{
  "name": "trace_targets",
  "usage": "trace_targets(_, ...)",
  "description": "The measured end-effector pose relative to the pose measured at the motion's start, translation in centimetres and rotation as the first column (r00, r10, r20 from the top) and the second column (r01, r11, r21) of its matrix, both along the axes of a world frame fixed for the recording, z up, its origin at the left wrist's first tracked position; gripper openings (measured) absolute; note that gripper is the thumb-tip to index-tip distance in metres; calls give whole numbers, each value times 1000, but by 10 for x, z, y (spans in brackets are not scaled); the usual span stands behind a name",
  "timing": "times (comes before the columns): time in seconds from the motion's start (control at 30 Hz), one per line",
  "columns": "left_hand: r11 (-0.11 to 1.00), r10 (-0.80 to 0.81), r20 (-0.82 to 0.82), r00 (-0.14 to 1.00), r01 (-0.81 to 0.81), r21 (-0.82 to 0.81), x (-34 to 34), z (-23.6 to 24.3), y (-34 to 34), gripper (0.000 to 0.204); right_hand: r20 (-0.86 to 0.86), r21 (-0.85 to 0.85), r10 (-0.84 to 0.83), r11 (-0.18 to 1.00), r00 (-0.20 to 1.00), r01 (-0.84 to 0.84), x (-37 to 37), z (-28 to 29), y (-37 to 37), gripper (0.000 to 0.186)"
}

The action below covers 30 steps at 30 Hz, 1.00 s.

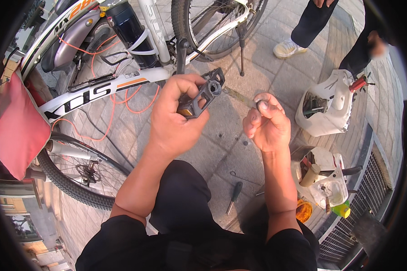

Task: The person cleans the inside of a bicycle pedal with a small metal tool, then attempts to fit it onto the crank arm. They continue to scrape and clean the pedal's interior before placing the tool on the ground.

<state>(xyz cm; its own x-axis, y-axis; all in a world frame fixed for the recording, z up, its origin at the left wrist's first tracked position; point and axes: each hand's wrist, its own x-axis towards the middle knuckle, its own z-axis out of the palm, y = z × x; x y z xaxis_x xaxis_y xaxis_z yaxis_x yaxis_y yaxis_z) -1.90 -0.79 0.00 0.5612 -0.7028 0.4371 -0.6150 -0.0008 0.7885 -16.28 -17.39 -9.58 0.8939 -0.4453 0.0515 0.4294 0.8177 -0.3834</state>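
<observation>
Black and blocky, with open slots, the pedal (pixel 209 91) sits in the left hand (pixel 176 124), its hub end facing right. That forearm rises from the lower edge and leans inward; the fingers are wrapped over the pedal's far side, with the thumb closing from the near side. The right hand (pixel 272 128) is to the right of the pedal and slightly nearer the body, wrist almost straight, palm turned inward. Its thumb and forefinger pinch the end of a thin, dull metal strip (pixel 239 96), the other fingers curled; a dark round piece shows at the pinch, too small to identify. The strip points toward the pedal, and I cannot tell whether the two touch.

Just beyond the pedal hangs the crank arm (pixel 181 56), while the white bicycle frame (pixel 106 92) bounds the left side. Between the pedal and the right hand is a gap over paving (pixel 203 156). Nearer the body than the pedal, small dark parts (pixel 245 143) and a screwdriver (pixel 234 194) lie on that paving. Well to the pedal's right stand a cut-open white jug (pixel 326 125) and a second tool container (pixel 332 192), with a metal grate (pixel 355 198) beyond.
</observation>
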Motion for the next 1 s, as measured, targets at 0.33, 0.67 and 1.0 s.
trace_targets(0.33,1000,4,50,999,-5,5,1,2,5,38,52,-184,-156,969,986,162,3,7,5,15)
trace_targets(0.67,999,33,21,999,-33,-41,-1,2,4,39,1,-310,-244,922,970,233,2,10,5,15)
trace_targets(1.0,999,16,135,991,-20,29,2,3,7,39,43,-532,-434,752,900,389,-11,24,0,12)
